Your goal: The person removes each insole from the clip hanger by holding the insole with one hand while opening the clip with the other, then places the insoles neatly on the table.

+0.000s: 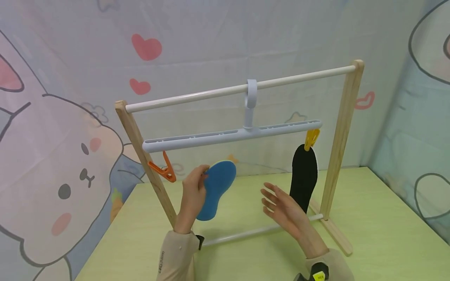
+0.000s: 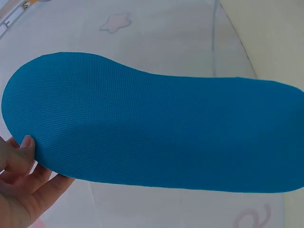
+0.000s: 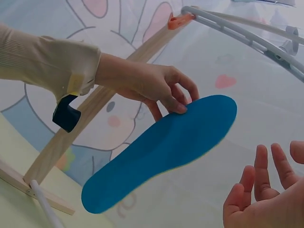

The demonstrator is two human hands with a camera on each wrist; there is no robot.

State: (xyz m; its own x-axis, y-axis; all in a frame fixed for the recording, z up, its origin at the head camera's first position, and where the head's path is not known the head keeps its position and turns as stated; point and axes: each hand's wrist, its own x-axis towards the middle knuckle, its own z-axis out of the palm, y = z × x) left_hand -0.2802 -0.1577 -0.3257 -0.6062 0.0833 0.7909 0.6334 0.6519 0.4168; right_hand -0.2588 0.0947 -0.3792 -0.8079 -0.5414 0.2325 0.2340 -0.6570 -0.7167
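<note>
Behind left hand (image 1: 193,189), blue insole (image 1: 218,185) is partly hidden.

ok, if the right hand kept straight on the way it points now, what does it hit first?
Likely the blue insole in the left hand: the right hand points up and left towards it in the head view. Depth is unclear; a steeper line might miss it and meet the hanger.

1. Blue insole (image 1: 218,185) with a fine grid, edged thin yellow.
2. Black insole (image 1: 304,171).
3. Orange clip (image 1: 170,171); yellow clip (image 1: 311,138).
4. Pale grey hanger (image 1: 232,136).
5. Yellow-green table (image 1: 379,210).
6. Beige sleeves (image 1: 175,253).
7. Pale backdrop (image 1: 211,39), pink hearts, cartoon rabbit.
</note>
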